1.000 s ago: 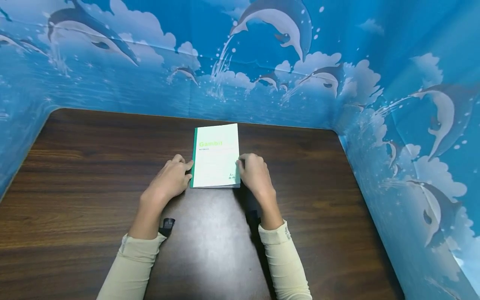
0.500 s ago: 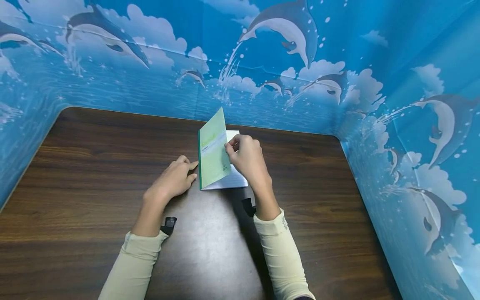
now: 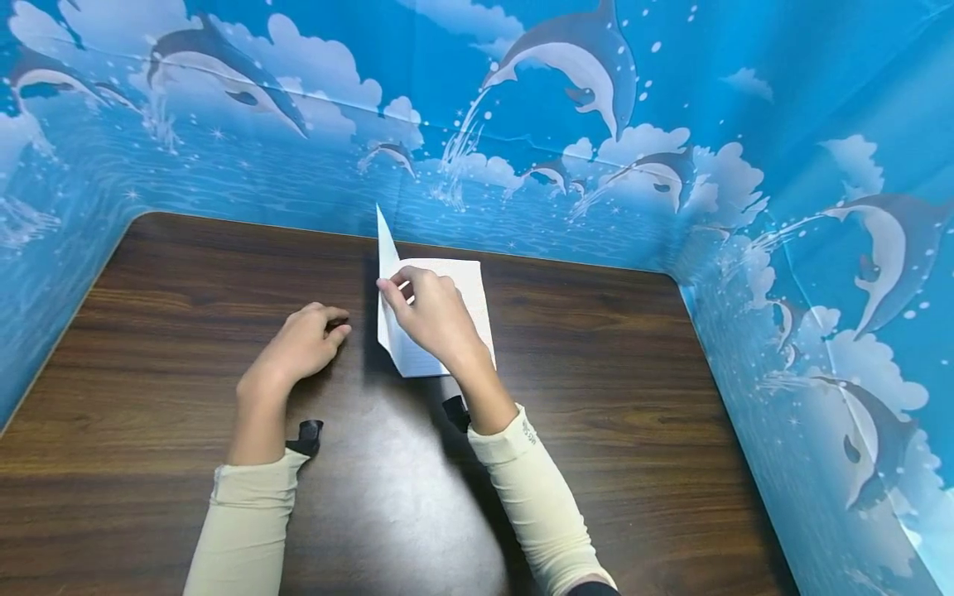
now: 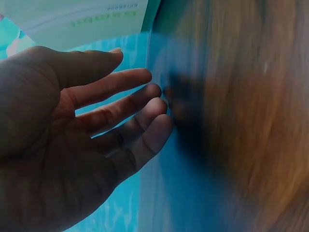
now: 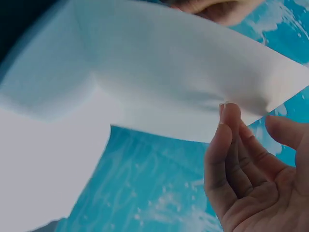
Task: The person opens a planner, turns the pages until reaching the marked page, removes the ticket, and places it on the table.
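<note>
An open notebook point(image 3: 465, 290) with a standing white-backed cover lies near the table's far edge. In the left wrist view, the cover's pale outer face point(image 4: 91, 19) shows green lettering and a green spine strip. My right hand point(image 3: 436, 319) holds the cover by its free edge, its thumb at the edge and its fingertips on the inner side point(image 5: 178, 72). Left of the notebook, my left hand point(image 3: 298, 348) is apart from it, with loosely bent fingers and nothing in them; the left wrist view also shows this hand point(image 4: 96, 116) holding nothing.
The dark wood-grain table point(image 3: 633, 430) spreads around both arms. A blue dolphin-print curtain point(image 3: 313, 182) hangs along its back and right sides. Black wrist straps with small devices point(image 3: 307, 437) sit at the sleeve cuffs.
The notebook's cover has lifted from lying flat and swung leftward past upright, carried by my right hand. White pages now show. My left hand has left the spine and moved left.
</note>
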`<state>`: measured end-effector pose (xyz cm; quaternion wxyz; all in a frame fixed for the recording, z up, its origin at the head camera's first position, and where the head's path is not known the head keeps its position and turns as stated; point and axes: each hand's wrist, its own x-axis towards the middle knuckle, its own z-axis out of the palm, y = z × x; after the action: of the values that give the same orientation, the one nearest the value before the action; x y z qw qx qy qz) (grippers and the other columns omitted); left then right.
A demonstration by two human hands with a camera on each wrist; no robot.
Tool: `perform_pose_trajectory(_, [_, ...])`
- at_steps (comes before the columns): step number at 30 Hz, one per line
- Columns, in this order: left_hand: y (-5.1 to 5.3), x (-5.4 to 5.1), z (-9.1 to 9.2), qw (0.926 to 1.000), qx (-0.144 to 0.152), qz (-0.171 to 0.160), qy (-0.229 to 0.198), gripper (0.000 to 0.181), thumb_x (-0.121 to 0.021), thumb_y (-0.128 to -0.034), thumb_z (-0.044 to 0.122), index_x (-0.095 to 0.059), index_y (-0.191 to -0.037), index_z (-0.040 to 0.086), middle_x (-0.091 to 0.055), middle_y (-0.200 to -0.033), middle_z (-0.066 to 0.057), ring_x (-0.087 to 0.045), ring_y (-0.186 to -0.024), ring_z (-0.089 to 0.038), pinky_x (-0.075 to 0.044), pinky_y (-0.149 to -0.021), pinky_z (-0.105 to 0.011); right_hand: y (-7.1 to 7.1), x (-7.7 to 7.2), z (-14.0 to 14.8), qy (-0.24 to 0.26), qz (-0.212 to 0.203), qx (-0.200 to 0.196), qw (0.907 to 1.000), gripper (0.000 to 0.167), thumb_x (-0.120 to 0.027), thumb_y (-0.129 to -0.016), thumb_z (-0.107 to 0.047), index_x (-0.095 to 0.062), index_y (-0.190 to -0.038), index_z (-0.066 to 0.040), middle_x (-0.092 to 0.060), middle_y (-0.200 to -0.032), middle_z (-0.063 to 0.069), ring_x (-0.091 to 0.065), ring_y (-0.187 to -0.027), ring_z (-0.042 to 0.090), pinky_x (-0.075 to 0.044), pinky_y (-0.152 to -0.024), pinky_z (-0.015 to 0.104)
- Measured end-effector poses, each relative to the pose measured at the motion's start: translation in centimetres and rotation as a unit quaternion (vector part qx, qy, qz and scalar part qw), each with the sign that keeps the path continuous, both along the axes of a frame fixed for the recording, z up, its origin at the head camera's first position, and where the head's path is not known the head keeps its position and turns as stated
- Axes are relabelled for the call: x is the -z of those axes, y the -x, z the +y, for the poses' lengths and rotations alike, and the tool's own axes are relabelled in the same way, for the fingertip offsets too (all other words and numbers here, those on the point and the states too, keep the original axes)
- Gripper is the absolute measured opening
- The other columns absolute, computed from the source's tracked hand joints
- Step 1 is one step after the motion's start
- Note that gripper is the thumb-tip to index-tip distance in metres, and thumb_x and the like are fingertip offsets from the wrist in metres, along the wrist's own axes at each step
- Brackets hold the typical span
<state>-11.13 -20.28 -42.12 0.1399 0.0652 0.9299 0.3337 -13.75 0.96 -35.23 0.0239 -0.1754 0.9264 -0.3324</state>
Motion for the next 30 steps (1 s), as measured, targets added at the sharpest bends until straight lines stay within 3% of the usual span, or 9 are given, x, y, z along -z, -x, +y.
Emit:
perform_pose_trajectory(5, [0.1, -0.1, -1.4, 0.9998, -0.014, -0.012, -0.009, 0.047, -0.044, -0.1154, 0.017, -0.05, -0.152, -0.012, -0.048, -0.151, -0.038, -0.04, -0.146, -0.059, -0.034, -0.118, -0.072, -0.2, 1.5, -1.0, -0.018, -0.012, -0.03, 0.9993, 0.031, -0.058, -0.112, -0.035, -0.077, -0.124, -0.015, -0.082, -0.11, 0.0, -0.071, -0.086, 0.006, -0.054, -0.071, 0.025])
perform_pose_trajectory(9, [-0.1, -0.1, -2.3, 0.9992, -0.025, -0.022, -0.019, 0.048, -0.037, -0.1166, 0.017, -0.048, -0.153, -0.013, -0.044, -0.155, -0.04, -0.035, -0.149, -0.061, -0.03, -0.119, -0.074, -0.4, 2.7, -1.3, -0.06, -0.023, -0.062, 0.996, 0.032, -0.058, -0.112, -0.033, -0.075, -0.133, -0.016, -0.081, -0.114, 0.002, -0.056, -0.064, 0.008, -0.044, -0.061, 0.026])
perform_pose_trajectory(12, [-0.1, 0.1, -3.0, 0.9988, -0.026, -0.031, -0.027, 0.05, -0.032, -0.117, 0.016, -0.042, -0.155, -0.016, -0.039, -0.158, -0.042, -0.031, -0.15, -0.062, -0.03, -0.119, -0.075, -0.4, 3.4, -1.5, -0.098, -0.039, -0.08, 0.9912, 0.035, -0.056, -0.113, -0.033, -0.072, -0.14, -0.018, -0.078, -0.126, 0.003, -0.06, -0.072, 0.013, -0.046, -0.063, 0.03])
perform_pose_trajectory(17, [-0.3, 0.3, -4.0, 0.9975, -0.022, -0.041, -0.052, 0.055, -0.024, -0.118, 0.018, -0.032, -0.159, -0.018, -0.035, -0.161, -0.044, -0.029, -0.152, -0.062, -0.03, -0.12, -0.074, -0.7, 4.4, -1.7, -0.14, -0.073, -0.095, 0.9829, 0.038, -0.056, -0.113, -0.031, -0.067, -0.147, -0.019, -0.07, -0.145, 0.006, -0.069, -0.099, 0.019, -0.053, -0.068, 0.032])
perform_pose_trajectory(19, [-0.4, 0.4, -4.4, 0.9967, -0.026, -0.045, -0.062, 0.057, -0.021, -0.1184, 0.021, -0.032, -0.159, -0.017, -0.041, -0.157, -0.043, -0.042, -0.146, -0.06, -0.037, -0.116, -0.072, -0.9, 4.7, -1.8, -0.157, -0.089, -0.098, 0.9788, 0.04, -0.056, -0.113, -0.031, -0.064, -0.151, -0.021, -0.067, -0.147, 0.009, -0.068, -0.102, 0.023, -0.055, -0.069, 0.036])
perform_pose_trajectory(22, [-0.6, 0.6, -4.9, 0.9955, -0.039, -0.047, -0.072, 0.057, -0.02, -0.1186, 0.021, -0.037, -0.156, -0.017, -0.055, -0.142, -0.04, -0.063, -0.124, -0.051, -0.05, -0.104, -0.064, -1.1, 5.1, -2.0, -0.184, -0.105, -0.096, 0.9725, 0.043, -0.055, -0.113, -0.033, -0.059, -0.155, -0.025, -0.06, -0.152, 0.013, -0.065, -0.125, 0.031, -0.061, -0.085, 0.049])
perform_pose_trajectory(24, [-0.7, 0.7, -5.2, 0.9947, -0.05, -0.049, -0.075, 0.055, -0.021, -0.1185, 0.02, -0.041, -0.153, -0.018, -0.062, -0.129, -0.035, -0.069, -0.106, -0.039, -0.056, -0.093, -0.052, -1.2, 5.4, -2.2, -0.196, -0.117, -0.093, 0.9692, 0.044, -0.054, -0.113, -0.033, -0.057, -0.157, -0.028, -0.056, -0.156, 0.014, -0.057, -0.139, 0.035, -0.058, -0.097, 0.062])
perform_pose_trajectory(27, [-0.8, 0.6, -5.6, 0.9938, -0.067, -0.049, -0.074, 0.051, -0.027, -0.1181, 0.019, -0.049, -0.146, -0.018, -0.065, -0.114, -0.026, -0.07, -0.096, -0.026, -0.056, -0.083, -0.033, -1.3, 5.5, -2.6, -0.209, -0.128, -0.085, 0.9658, 0.044, -0.054, -0.113, -0.033, -0.056, -0.157, -0.029, -0.05, -0.161, 0.014, -0.048, -0.149, 0.038, -0.05, -0.103, 0.076])
perform_pose_trajectory(30, [-1.0, 0.4, -5.8, 0.9924, -0.083, -0.056, -0.072, 0.048, -0.033, -0.1176, 0.019, -0.054, -0.141, -0.017, -0.068, -0.111, -0.023, -0.069, -0.093, -0.022, -0.051, -0.078, -0.026, -1.4, 5.6, -3.0, -0.225, -0.135, -0.08, 0.9617, 0.044, -0.054, -0.113, -0.035, -0.056, -0.157, -0.031, -0.048, -0.161, 0.014, -0.046, -0.149, 0.036, -0.048, -0.104, 0.077])
